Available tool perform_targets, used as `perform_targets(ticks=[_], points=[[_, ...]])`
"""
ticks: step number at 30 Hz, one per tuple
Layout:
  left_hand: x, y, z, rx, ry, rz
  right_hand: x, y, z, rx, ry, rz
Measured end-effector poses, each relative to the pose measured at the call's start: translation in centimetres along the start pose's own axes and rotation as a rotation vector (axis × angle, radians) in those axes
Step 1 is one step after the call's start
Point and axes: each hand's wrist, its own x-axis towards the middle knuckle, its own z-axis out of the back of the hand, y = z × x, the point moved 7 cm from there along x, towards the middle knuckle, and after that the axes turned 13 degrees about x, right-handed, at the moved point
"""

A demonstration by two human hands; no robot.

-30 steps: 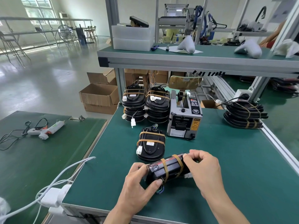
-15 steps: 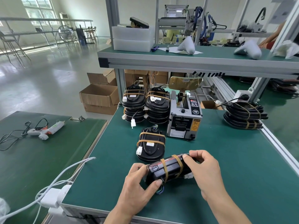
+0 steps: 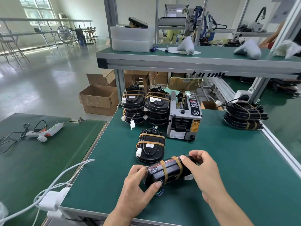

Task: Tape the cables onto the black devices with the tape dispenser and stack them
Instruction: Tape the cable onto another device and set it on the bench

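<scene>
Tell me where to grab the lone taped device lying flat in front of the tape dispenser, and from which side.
Probably grip the lone taped device across its two long side edges, coming from above. It lies flat on the green mat, label up, so only the sides offer purchase. Stay near the rounded near end, clear of the white connector and the wires.

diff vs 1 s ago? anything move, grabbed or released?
Almost nothing. Both hands keep their grip on the taped black device: left hand on its near end, right hand on its far end; the right fingers shifted only slightly. Nothing was grabbed or released. The single device lying behind it, the two stacks, the tape dispenser and the right-hand pile have not moved.
</scene>
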Motion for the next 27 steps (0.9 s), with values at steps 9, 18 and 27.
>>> perform_targets(ticks=[9, 18, 27], points=[[0.0, 0.1, 0.0, -0.012, 0.005, 0.017, 0.0, 0.0, -0.1, 0.019, 0.033, 0.021], [-0.1, 0.2, -0.1, -0.012, 0.002, 0.018, 0.5, -1.0, -0.1, 0.081, 0.088, -0.044], [-0.2, 0.2, 0.0, -0.007, -0.003, 0.005, 0.4, -1.7, -0.3, 0.093, 0.076, -0.031]])
